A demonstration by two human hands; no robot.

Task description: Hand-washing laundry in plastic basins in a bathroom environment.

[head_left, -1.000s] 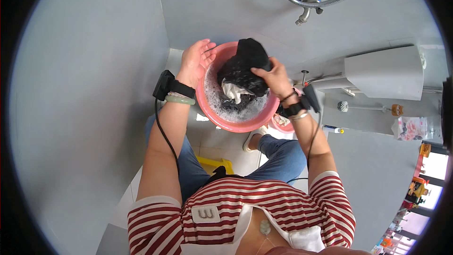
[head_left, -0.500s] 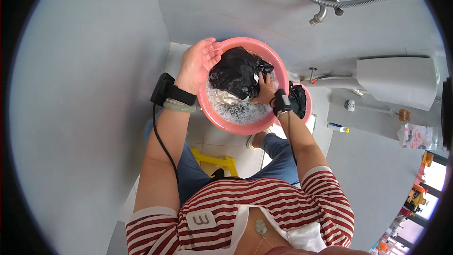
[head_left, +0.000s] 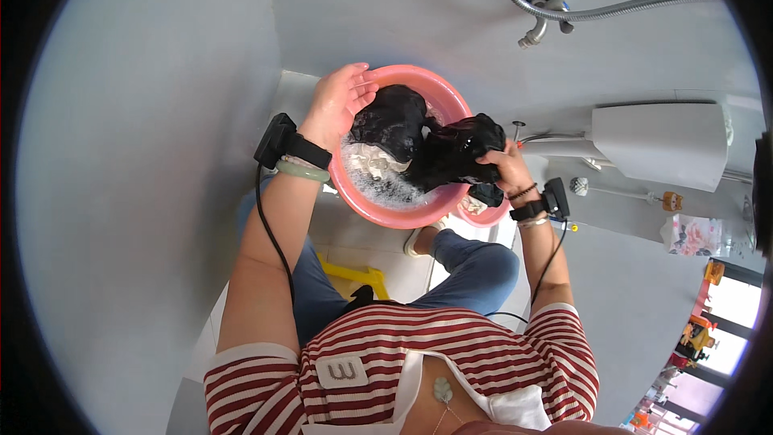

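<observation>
A pink basin (head_left: 360, 211) of sudsy water holds black wet cloth (head_left: 390, 122) and some white cloth (head_left: 372, 163). My right hand (head_left: 510, 169) grips a black wet garment (head_left: 460, 153), lifted over the basin's right rim; its lower part still hangs into the suds. The garment's exact kind cannot be made out. At the basin's left rim is my left hand (head_left: 346, 101), palm turned up and fingers loosely apart, with nothing in it. Partly hidden below the lifted garment, a smaller pink basin (head_left: 491, 216) contains dark and pale cloth.
A yellow plastic stool (head_left: 362, 278) stands between my legs. Grey walls rise at the left and far side. A metal tap (head_left: 535, 30) with a flexible hose (head_left: 620, 13) is on the far wall. To the right are a white cistern (head_left: 656, 145) and a toilet brush (head_left: 612, 189).
My right hand has risen from inside the basin and moved right, drawing a black garment up over the rim. My left hand has stayed at the left rim.
</observation>
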